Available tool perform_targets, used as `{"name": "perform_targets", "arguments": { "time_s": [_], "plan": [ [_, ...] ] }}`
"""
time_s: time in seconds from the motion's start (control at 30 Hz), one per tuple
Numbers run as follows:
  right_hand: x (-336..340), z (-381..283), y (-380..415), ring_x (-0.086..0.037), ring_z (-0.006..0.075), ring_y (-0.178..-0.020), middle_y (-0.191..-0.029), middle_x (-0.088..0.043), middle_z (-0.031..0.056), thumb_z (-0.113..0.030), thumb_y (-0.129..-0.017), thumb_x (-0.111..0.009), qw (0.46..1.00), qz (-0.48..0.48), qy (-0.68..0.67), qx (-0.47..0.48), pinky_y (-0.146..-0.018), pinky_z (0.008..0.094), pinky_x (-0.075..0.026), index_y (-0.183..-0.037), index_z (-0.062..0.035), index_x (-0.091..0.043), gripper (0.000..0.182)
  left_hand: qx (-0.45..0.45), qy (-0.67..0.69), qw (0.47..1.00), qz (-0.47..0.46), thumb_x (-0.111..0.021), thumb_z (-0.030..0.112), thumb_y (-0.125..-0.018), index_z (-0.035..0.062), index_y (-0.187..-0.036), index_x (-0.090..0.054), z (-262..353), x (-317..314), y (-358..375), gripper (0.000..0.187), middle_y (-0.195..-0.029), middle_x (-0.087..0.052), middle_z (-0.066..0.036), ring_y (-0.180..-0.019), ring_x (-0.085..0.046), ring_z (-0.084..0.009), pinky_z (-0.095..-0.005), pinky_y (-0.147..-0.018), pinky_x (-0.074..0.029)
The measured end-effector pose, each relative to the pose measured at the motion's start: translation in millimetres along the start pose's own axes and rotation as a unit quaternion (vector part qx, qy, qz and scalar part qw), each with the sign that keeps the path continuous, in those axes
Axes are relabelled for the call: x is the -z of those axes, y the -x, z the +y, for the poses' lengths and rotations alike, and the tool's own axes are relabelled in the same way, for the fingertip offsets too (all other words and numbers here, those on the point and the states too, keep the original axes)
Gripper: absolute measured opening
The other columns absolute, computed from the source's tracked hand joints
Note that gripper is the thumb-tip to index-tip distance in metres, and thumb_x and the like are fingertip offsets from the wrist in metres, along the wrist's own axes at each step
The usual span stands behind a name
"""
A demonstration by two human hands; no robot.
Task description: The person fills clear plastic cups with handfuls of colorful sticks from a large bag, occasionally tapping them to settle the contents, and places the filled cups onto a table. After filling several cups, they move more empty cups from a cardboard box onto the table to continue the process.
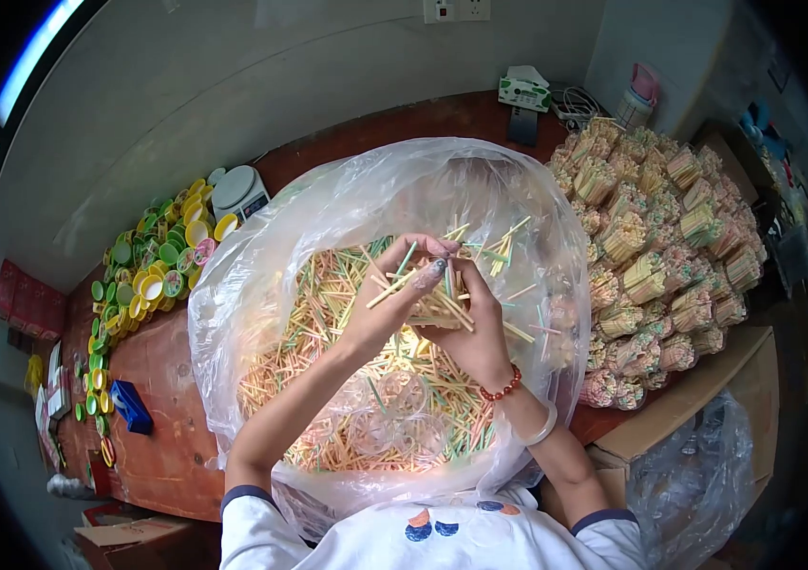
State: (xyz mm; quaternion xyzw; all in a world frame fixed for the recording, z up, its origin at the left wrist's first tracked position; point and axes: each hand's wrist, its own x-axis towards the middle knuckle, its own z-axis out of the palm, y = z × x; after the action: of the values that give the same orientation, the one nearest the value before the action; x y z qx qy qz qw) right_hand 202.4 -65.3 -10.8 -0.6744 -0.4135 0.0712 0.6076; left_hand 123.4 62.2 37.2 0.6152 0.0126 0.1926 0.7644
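Observation:
A large clear plastic bag (233,294) lies wide open before me, filled with loose thin pastel sticks (323,294) in yellow, pink and green. Above the heap, my left hand (398,283) is closed around a few of these sticks, whose ends poke out between the fingers. My right hand (472,318) is closed beside it on more sticks, fingertips meeting those of the left. A red bead bracelet (502,384) and a pale bangle (543,425) circle the right wrist. Some clear round containers (394,404) seem to lie on the sticks; their shape is hard to make out.
Bundled sticks (651,256) are piled high at the right. Yellow and green small round tubs (152,261) lie at the left by a white scale (240,190). A blue box (130,407) stands at left; a cardboard box (689,399) with plastic is at lower right.

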Motion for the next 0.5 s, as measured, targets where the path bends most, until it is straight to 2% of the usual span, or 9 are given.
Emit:
{"name": "perform_targets", "arguments": {
  "time_s": [0.07, 0.13, 0.17, 0.23, 0.27, 0.33, 0.4, 0.47, 0.5],
  "plan": [
    [3, 5, 2, -0.067, 0.0202, -0.11, -0.123, -0.066, 0.0114, -0.001, -0.074, -0.087, 0.999, -0.033, 0.018, 0.03, -0.093, 0.0336, -0.055, -0.137, -0.0014, -0.053, 0.071, -0.003, -0.017, 0.999, -0.027, -0.064, 0.024, -0.104, 0.0047, -0.128, -0.057, -2, 6, -1, 0.032, -0.138, -0.062, -0.009, -0.132, -0.056, -0.019, -0.0356, -0.113, -0.042],
    [8, -1, 1, -0.067, 0.0198, -0.11, -0.121, -0.067, 0.0122, 0.003, -0.076, -0.083, 0.993, -0.039, -0.085, -0.065, -0.093, 0.0331, -0.055, -0.137, -0.0008, -0.053, 0.069, 0.041, -0.087, 0.995, -0.039, -0.065, 0.026, -0.103, 0.0044, -0.139, -0.053, 13, 9, 0, 0.044, -0.145, -0.057, -0.01, -0.136, -0.052, -0.0202, -0.0363, -0.115, -0.041],
    [-1, 26, 1, -0.067, 0.0204, -0.109, -0.122, -0.067, 0.0122, 0.005, -0.079, -0.08, 0.989, -0.025, -0.09, -0.113, -0.093, 0.0332, -0.056, -0.137, 0.0001, -0.053, 0.065, 0.014, -0.113, 0.993, -0.04, -0.065, 0.026, -0.102, 0.0043, -0.142, -0.051, 18, 10, 0, 0.048, -0.147, -0.055, -0.011, -0.138, -0.051, -0.0213, -0.0373, -0.116, -0.04],
    [11, 7, -3, -0.069, 0.0321, -0.113, -0.122, -0.068, 0.0184, 0.002, -0.074, -0.084, 0.999, -0.022, -0.015, -0.029, -0.095, 0.039, -0.055, -0.135, -0.0002, -0.055, 0.068, -0.043, -0.221, 0.973, -0.046, -0.064, 0.027, -0.103, 0.0054, -0.148, -0.048, 19, 20, 4, 0.053, -0.153, -0.048, -0.015, -0.143, -0.048, -0.027, -0.0427, -0.12, -0.039],
    [11, 10, -3, -0.069, 0.0315, -0.111, -0.121, -0.068, 0.018, 0.001, -0.071, -0.087, 1.0, 0.009, 0.007, -0.014, -0.093, 0.0392, -0.056, -0.133, -0.0016, -0.055, 0.069, -0.046, -0.221, 0.973, -0.048, -0.064, 0.027, -0.103, 0.0054, -0.148, -0.048, 22, 23, 6, 0.053, -0.153, -0.048, -0.015, -0.143, -0.048, -0.027, -0.0427, -0.12, -0.039],
    [18, 0, -4, -0.069, 0.0315, -0.111, -0.12, -0.068, 0.0178, 0.0, -0.071, -0.087, 1.0, 0.012, 0.016, -0.021, -0.092, 0.0395, -0.056, -0.131, -0.002, -0.056, 0.067, -0.005, -0.346, 0.935, -0.073, -0.061, 0.022, -0.104, 0.0066, -0.15, -0.046, 31, 23, 15, 0.051, -0.154, -0.047, -0.017, -0.143, -0.048, -0.0303, -0.046, -0.119, -0.042],
    [17, 0, -5, -0.069, 0.0315, -0.11, -0.12, -0.068, 0.0177, -0.001, -0.072, -0.087, 0.999, 0.013, 0.022, -0.025, -0.091, 0.0397, -0.056, -0.13, -0.0024, -0.056, 0.066, -0.042, -0.404, 0.911, -0.075, -0.063, 0.006, -0.099, 0.0074, -0.143, -0.055, 37, 12, 25, 0.045, -0.144, -0.057, -0.018, -0.13, -0.06, -0.0343, -0.0433, -0.108, -0.054],
    [10, 20, -4, -0.069, 0.0229, -0.106, -0.121, -0.069, 0.0139, 0.001, -0.075, -0.086, 0.997, 0.023, 0.006, -0.071, -0.088, 0.0345, -0.055, -0.132, -0.0039, -0.055, 0.065, -0.115, -0.497, 0.858, -0.059, -0.067, -0.001, -0.093, 0.0065, -0.131, -0.066, 28, 9, 29, 0.039, -0.125, -0.069, -0.018, -0.116, -0.068, -0.0369, -0.0425, -0.095, -0.06],
    [9, 17, 0, -0.068, 0.0186, -0.104, -0.121, -0.07, 0.0121, 0.001, -0.077, -0.085, 0.995, 0.026, -0.002, -0.099, -0.087, 0.0319, -0.055, -0.134, -0.0047, -0.055, 0.064, -0.113, -0.505, 0.853, -0.06, -0.068, -0.001, -0.093, 0.0062, -0.129, -0.068, 20, 12, 33, 0.037, -0.122, -0.07, -0.018, -0.116, -0.068, -0.0359, -0.043, -0.095, -0.059]
  ]
}}
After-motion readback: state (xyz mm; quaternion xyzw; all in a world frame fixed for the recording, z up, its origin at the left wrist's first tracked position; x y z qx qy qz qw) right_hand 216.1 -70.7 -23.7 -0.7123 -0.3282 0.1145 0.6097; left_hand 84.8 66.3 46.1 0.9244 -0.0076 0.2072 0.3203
